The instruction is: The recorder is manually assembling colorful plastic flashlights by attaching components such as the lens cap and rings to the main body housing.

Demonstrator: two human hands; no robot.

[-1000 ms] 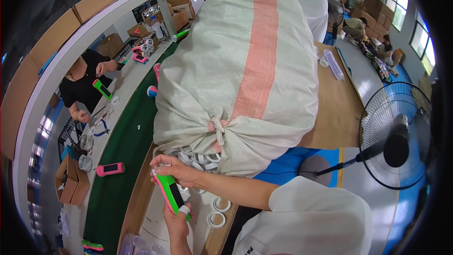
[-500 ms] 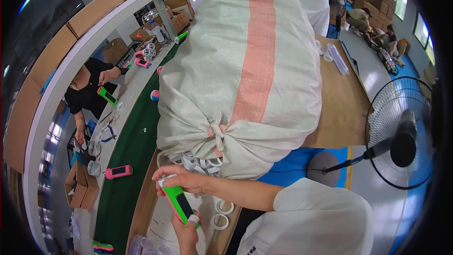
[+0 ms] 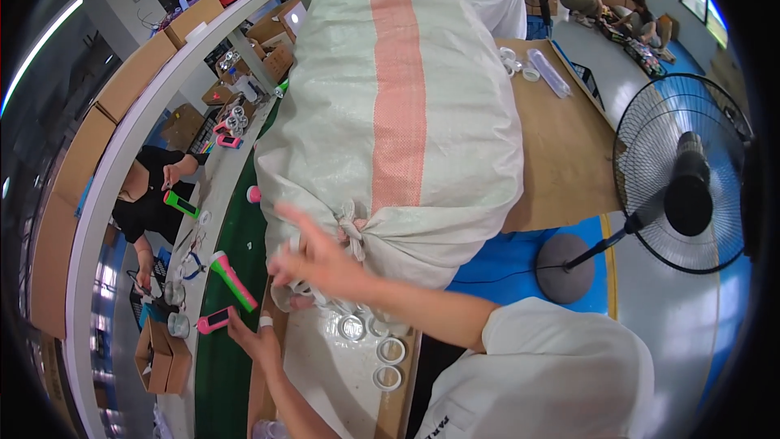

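Note:
My left hand (image 3: 258, 343) reaches over the edge of the green belt (image 3: 223, 394). Its fingers are spread, and the fingertips meet the end of a pink flashlight-shaped device (image 3: 215, 321) with a dark panel. Something white wraps its thumb. Just beyond lies a green-and-pink flashlight-shaped device (image 3: 234, 280) on the belt. My right hand (image 3: 317, 264), smeared by motion, hovers before the knotted mouth of a big woven sack (image 3: 463, 114), forefinger stretched out and nothing visible in it. Under it, white rings (image 3: 352, 327) are partly hidden.
A cardboard-edged tray (image 3: 325, 382) holds several white rings. On the left a person in black (image 3: 150, 207) handles a green device beside an open carton (image 3: 162, 358). A standing fan (image 3: 682, 179) is at right, next to a brown board (image 3: 561, 146).
The green-and-pink device has left my hands and lies on the belt. My left hand has moved left to the pink device; my right hand has lifted toward the sack. The view has shifted.

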